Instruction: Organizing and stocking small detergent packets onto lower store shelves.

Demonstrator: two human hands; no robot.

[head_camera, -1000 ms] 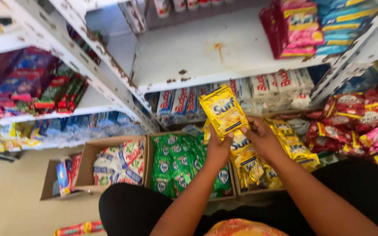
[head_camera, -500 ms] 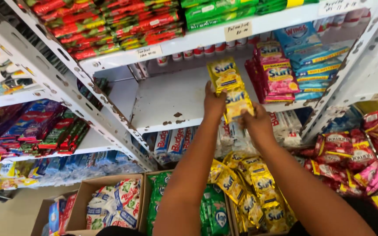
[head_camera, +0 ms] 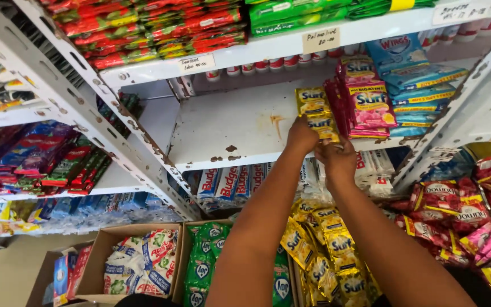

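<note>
Yellow detergent sachets (head_camera: 317, 112) stand upright on white metal shelf (head_camera: 228, 128), touching pink sachet stack (head_camera: 365, 108) at right. Left hand (head_camera: 302, 136) closed on sachets' lower edge; right hand (head_camera: 337, 159) just beside, fingers curled onto same packs. Blue sachets (head_camera: 421, 85) further right. Below shelf hangs strip of yellow sachets (head_camera: 331, 250); green sachet box (head_camera: 206, 261) beside it.

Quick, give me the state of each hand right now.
Left hand: closed on the strip of yellow detergent sachets on the white metal shelf.
Right hand: gripping the lower end of that strip.
</note>
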